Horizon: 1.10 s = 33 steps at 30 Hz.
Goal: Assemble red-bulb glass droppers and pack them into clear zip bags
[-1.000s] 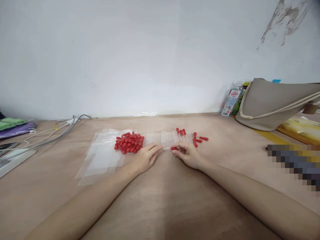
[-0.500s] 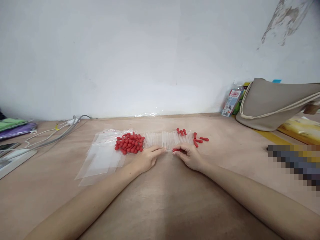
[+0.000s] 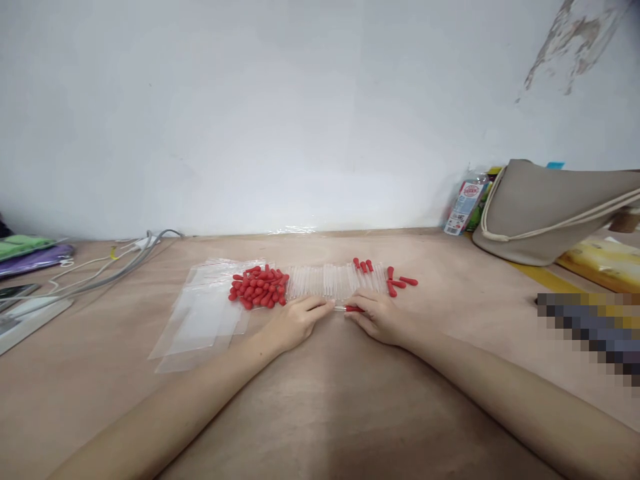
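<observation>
My left hand [image 3: 300, 321] pinches a thin clear glass dropper tube [image 3: 340, 309], most of which its fingers hide. My right hand [image 3: 377, 317] is closed round a red rubber bulb [image 3: 354, 309] at the tube's right end. Tube and bulb meet between the two hands, just above the table. Behind them lies a row of clear dropper tubes [image 3: 325, 280], side by side. Several tubes at the row's right end carry red bulbs [image 3: 363, 266]. A heap of loose red bulbs [image 3: 257, 287] lies left of the row, and several more bulbs [image 3: 399, 284] lie to its right.
Clear plastic bags [image 3: 200, 327] lie flat at the left on the wooden table [image 3: 300, 413]. Grey and white cables [image 3: 120, 270] run along the far left. A grey bag [image 3: 545, 213], a bottle [image 3: 465, 203] and a yellow pack [image 3: 600, 263] stand at the right, near the wall.
Both hands have come slightly nearer to me with the tube and bulb. My right fingers have shifted on the bulb, leaving more of it showing. The row and heap stay put.
</observation>
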Motion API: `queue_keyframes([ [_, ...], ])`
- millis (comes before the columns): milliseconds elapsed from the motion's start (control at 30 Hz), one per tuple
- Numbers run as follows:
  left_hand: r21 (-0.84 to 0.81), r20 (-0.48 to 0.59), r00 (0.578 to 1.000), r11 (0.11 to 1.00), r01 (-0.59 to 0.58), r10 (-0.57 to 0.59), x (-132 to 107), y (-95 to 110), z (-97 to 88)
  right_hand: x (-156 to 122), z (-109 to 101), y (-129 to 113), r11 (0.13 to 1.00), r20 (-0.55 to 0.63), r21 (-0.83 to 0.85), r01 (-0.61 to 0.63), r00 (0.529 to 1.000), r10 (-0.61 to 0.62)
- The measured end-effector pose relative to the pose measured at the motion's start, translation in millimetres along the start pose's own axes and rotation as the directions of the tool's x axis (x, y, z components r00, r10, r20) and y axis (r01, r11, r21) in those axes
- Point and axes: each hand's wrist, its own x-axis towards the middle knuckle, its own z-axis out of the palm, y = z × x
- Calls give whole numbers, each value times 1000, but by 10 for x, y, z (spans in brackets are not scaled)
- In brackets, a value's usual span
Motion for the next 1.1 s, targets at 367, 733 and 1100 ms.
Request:
queue_keyframes([
  [367, 62, -31, 998, 997, -50, 52, 34, 32, 37, 0, 56, 16, 999, -1, -42, 21, 1000, -21],
  [733, -119, -61, 989, 985, 123, -131, 97, 80, 92, 177, -24, -6, 821, 16, 477, -313, 937, 348],
  [1100, 4, -204, 892, 910, 414, -405, 130, 6, 54, 423, -681, 586, 422, -22, 753, -505, 621, 784],
])
